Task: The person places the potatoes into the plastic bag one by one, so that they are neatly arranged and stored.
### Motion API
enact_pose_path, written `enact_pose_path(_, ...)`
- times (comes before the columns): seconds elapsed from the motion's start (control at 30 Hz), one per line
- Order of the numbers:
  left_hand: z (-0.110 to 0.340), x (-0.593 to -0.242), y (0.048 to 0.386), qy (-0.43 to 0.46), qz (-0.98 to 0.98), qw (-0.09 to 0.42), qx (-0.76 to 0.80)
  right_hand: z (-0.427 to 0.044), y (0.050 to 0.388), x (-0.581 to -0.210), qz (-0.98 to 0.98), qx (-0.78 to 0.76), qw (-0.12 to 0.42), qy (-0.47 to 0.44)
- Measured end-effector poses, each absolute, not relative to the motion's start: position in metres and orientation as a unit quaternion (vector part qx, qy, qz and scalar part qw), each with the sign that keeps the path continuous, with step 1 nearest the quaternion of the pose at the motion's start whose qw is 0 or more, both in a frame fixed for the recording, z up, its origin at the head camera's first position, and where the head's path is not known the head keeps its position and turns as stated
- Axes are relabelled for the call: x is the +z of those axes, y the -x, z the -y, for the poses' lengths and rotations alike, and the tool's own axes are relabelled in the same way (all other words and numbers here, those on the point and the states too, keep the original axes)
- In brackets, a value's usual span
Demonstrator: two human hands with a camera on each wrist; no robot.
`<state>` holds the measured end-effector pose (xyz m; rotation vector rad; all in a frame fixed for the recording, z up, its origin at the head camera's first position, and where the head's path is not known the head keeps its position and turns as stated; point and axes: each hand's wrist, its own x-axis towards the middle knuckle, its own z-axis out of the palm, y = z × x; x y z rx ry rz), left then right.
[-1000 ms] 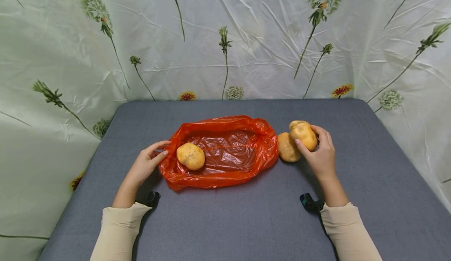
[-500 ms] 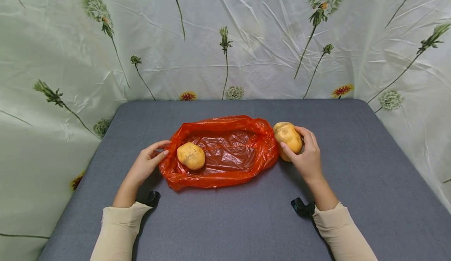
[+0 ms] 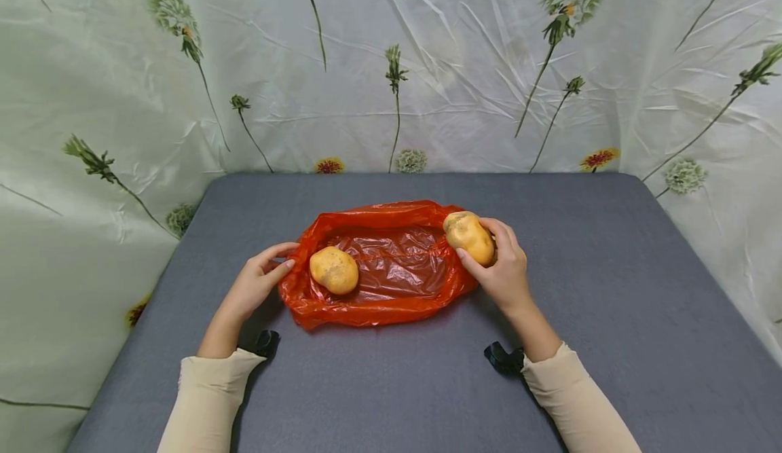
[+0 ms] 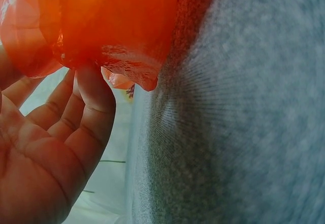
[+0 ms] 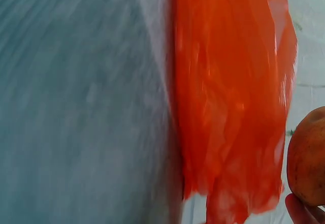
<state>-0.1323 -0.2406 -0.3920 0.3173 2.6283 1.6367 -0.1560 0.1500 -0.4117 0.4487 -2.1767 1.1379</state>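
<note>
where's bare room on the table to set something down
Bare: the grey table nearer than the red bag between the sleeves, and right of the right hand. Crowded: the bag's ends, left hand at one, held potato at the other.

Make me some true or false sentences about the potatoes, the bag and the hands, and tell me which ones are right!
1. One potato lies in the bag. True.
2. The bag is blue. False: it is red.
3. The right hand holds another potato. True.
4. Both hands hold potatoes. False: the left hand is at the edge of the bag.
5. A flowery curtain hangs behind the table. True.
</note>
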Motion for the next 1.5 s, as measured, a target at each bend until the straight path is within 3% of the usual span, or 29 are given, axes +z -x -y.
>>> enact_pose_path(0.3, 0.241, -0.393, 0.133, -0.099, -0.843, 0.02, 0.528, -0.122, 0.159, -0.411, 0.824, 0.444, 0.29, -0.201)
enact_pose_path(0.67, 0.255, -0.421, 0.144, -0.103, -0.843, 0.017, 0.527, -0.09, 0.161, -0.414, 0.823, 0.467, 0.251, -0.203)
enact_pose_path(1.5, 0.255, -0.419, 0.143, -0.104, -0.839, 0.015, 0.535, -0.03, 0.163, -0.426, 0.84, 0.488, 0.155, -0.178)
